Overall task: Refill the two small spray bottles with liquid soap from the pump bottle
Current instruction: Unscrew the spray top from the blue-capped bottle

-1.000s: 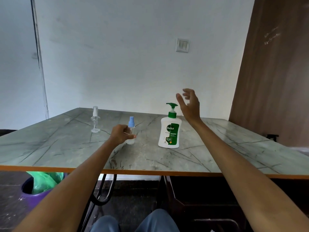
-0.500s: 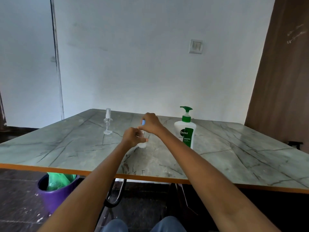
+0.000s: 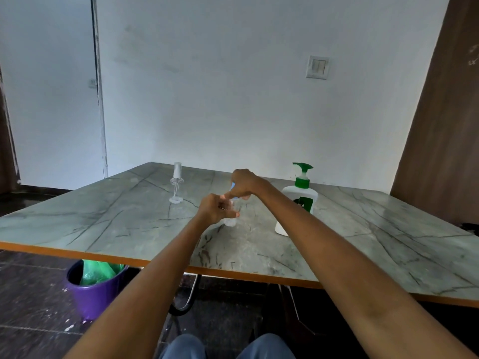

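Note:
A small clear spray bottle (image 3: 230, 221) with a blue top stands on the marble table (image 3: 129, 224) at its middle. My left hand (image 3: 217, 209) grips the bottle's body, and my right hand (image 3: 242, 185) is curled over its blue spray cap from above. Both hands hide most of the bottle. A second clear spray bottle (image 3: 176, 183) with a white top stands alone further back on the left. The white pump bottle (image 3: 298, 203) with a green pump stands to the right, partly behind my right forearm.
A purple bin (image 3: 96, 288) with a green bag sits on the floor under the table's left front edge. A brown door (image 3: 440, 125) rises at the right, and a wall switch (image 3: 317, 67) is behind.
My right hand came down from the air near the pump bottle onto the blue cap of the bottle that my left hand holds. The view shifted to the left.

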The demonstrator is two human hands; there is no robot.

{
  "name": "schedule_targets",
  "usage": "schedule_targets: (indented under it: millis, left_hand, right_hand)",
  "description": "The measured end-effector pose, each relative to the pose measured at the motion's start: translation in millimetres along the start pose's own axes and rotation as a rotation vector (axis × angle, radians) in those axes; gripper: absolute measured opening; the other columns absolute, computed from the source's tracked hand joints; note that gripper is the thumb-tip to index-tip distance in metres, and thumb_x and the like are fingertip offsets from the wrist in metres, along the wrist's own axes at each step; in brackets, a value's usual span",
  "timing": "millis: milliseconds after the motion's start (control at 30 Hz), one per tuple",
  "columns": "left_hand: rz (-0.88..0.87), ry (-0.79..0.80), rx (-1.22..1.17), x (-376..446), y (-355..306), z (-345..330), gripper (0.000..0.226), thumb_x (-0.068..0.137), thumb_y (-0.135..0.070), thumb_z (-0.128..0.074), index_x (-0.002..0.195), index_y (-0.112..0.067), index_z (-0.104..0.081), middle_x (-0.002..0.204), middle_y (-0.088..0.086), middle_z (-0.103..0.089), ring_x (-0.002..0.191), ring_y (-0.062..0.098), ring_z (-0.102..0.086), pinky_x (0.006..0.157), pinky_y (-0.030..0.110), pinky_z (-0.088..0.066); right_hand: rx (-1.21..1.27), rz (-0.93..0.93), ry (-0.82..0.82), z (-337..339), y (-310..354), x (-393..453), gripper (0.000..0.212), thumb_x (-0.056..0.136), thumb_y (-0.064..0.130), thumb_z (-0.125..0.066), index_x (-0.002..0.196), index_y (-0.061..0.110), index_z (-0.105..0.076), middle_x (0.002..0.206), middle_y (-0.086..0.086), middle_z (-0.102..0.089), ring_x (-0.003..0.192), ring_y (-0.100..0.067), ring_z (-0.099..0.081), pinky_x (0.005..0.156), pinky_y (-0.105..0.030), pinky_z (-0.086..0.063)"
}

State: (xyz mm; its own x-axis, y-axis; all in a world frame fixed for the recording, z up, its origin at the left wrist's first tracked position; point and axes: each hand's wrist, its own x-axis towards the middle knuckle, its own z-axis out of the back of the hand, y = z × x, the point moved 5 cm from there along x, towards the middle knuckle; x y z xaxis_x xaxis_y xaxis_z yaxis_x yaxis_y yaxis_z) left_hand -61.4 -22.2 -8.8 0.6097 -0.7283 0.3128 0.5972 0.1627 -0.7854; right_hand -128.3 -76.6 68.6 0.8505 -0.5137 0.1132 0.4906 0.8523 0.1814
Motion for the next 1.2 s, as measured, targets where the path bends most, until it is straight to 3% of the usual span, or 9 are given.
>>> schedule_targets:
  millis: [167,300,367,500,633,767,867,933,1200]
  left_hand:
    - [-0.016,0.002,0.008,-0.8,-1.2,0.7,0.036,0.067,-0.02,-0.082,0.09,0.005,-0.07,0.066,-0.003,-0.055,0.061,0.007,-0.05,0.058,0.013,-0.037]
    - [-0.016,0.003,0.02,-1.2,-2.1,1.0,0.035,0.067,-0.019,-0.082,0.086,0.007,-0.068,0.056,-0.009,-0.048,0.053,0.001,-0.042,0.051,0.007,-0.033]
    - [-0.009,0.004,0.023,-0.9,-1.6,0.3,0.035,0.068,-0.02,-0.081,0.088,0.006,-0.069,0.059,-0.007,-0.05,0.053,0.001,-0.043,0.05,0.006,-0.032]
    - [-0.01,0.001,0.04,-0.3,-2.3,-0.5,0.035,0.07,-0.022,-0.08,0.091,0.005,-0.069,0.073,0.004,-0.056,0.058,0.007,-0.046,0.055,0.011,-0.033]
    - [-0.008,-0.007,0.037,-0.7,-2.1,-0.3,0.033,0.069,-0.02,-0.08,0.088,0.005,-0.069,0.068,0.001,-0.055,0.058,0.007,-0.047,0.053,0.008,-0.034]
    - [-0.007,-0.009,0.049,-1.4,-2.3,0.8,0.035,0.068,-0.023,-0.081,0.09,0.003,-0.07,0.074,0.005,-0.057,0.068,0.014,-0.051,0.057,0.014,-0.035]
    - [-0.002,-0.007,0.033,-2.0,-2.8,0.7,0.033,0.069,-0.02,-0.08,0.088,0.004,-0.069,0.075,0.007,-0.057,0.071,0.016,-0.051,0.058,0.014,-0.036]
    - [0.008,-0.006,0.025,-3.0,-3.5,0.0,0.027,0.069,-0.018,-0.08,0.085,0.001,-0.069,0.074,0.006,-0.057,0.071,0.015,-0.052,0.058,0.014,-0.036]
    - [0.006,0.008,0.014,-4.4,-5.8,-0.8,0.037,0.072,-0.018,-0.078,0.098,0.006,-0.068,0.082,0.014,-0.062,0.069,0.012,-0.051,0.056,0.011,-0.035]
  right_hand:
    - [0.022,0.085,0.1,8.5,2.6,-4.4,0.027,0.079,0.0,-0.065,0.105,0.006,-0.068,0.098,-0.007,-0.059,0.088,-0.016,-0.052,0.06,-0.018,-0.039]
    - [-0.031,0.041,0.036,17.2,-2.8,-6.1,0.03,0.081,0.028,-0.071,0.091,0.0,-0.067,0.083,-0.009,-0.063,0.068,-0.016,-0.054,0.057,-0.02,-0.041]
    - [-0.03,0.049,0.064,15.4,-4.0,-3.5,0.019,0.082,0.014,-0.068,0.095,0.0,-0.068,0.087,-0.013,-0.063,0.067,-0.017,-0.053,0.055,-0.02,-0.042]
    - [0.038,0.089,0.107,17.7,1.3,-6.6,0.033,0.08,-0.004,-0.053,0.11,0.003,-0.066,0.118,-0.018,-0.061,0.095,-0.025,-0.057,0.076,-0.03,-0.047]
    - [-0.033,0.062,0.065,11.8,-4.8,-7.0,0.032,0.083,0.026,-0.067,0.1,-0.001,-0.071,0.084,-0.009,-0.066,0.074,-0.019,-0.06,0.056,-0.019,-0.042]
    - [0.008,0.112,0.125,10.4,-0.1,-6.4,0.036,0.08,-0.007,-0.05,0.109,0.006,-0.067,0.098,-0.013,-0.059,0.086,-0.019,-0.049,0.06,-0.021,-0.037]
    - [-0.016,0.07,0.083,11.9,-0.9,-6.2,0.031,0.083,0.013,-0.063,0.112,0.004,-0.064,0.101,-0.009,-0.062,0.09,-0.02,-0.055,0.068,-0.023,-0.042]
    - [-0.057,0.045,0.014,11.7,-5.0,-5.8,0.034,0.08,0.03,-0.069,0.102,0.003,-0.069,0.086,-0.007,-0.066,0.074,-0.017,-0.058,0.057,-0.021,-0.042]
    - [0.131,0.13,-0.098,30.7,-5.9,-3.8,0.025,0.08,0.015,-0.07,0.099,-0.001,-0.066,0.104,-0.013,-0.066,0.08,-0.018,-0.056,0.052,-0.018,-0.045]
